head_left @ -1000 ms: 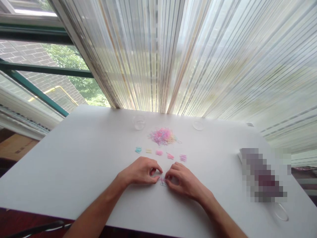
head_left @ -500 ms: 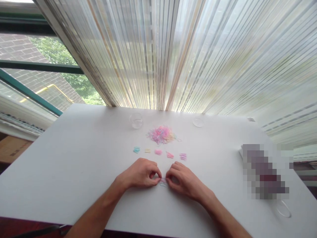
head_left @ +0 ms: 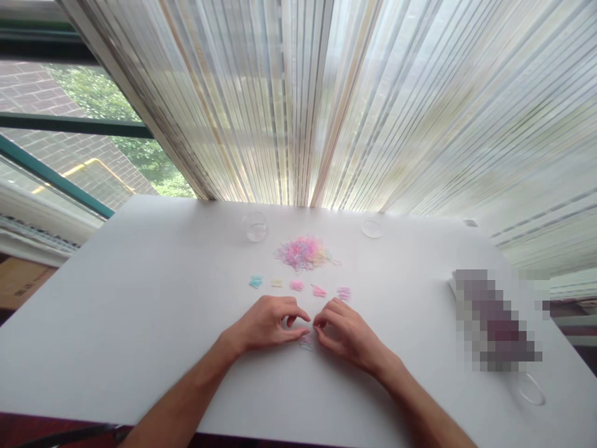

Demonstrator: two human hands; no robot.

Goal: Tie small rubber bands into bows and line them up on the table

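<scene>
My left hand (head_left: 270,320) rests on the white table, its thumb and index finger parted with no item visible between them. Close to its right, my right hand (head_left: 345,330) has curled fingers and a thumb near the index tip; whatever may be in that pinch is too small to make out. Just below the fingertips lies a little group of pale purple and bluish elastic bands (head_left: 305,341). Beyond the hands runs a row of small band bundles: teal (head_left: 255,282), pale yellow (head_left: 277,283), pink (head_left: 296,285), coral (head_left: 319,290) and purple (head_left: 344,292).
A mixed heap of colourful elastic bands (head_left: 304,252) lies behind the row. A clear cup (head_left: 255,228) stands at its back left, a clear round lid or dish (head_left: 372,229) at back right. A blurred-out object (head_left: 497,323) with a white loop (head_left: 532,389) is at the right.
The left thumb and index finger, nearly closed half a second ago, have spread apart. Both hands have shifted slightly away from the bands below them. The camera view has moved slightly.
</scene>
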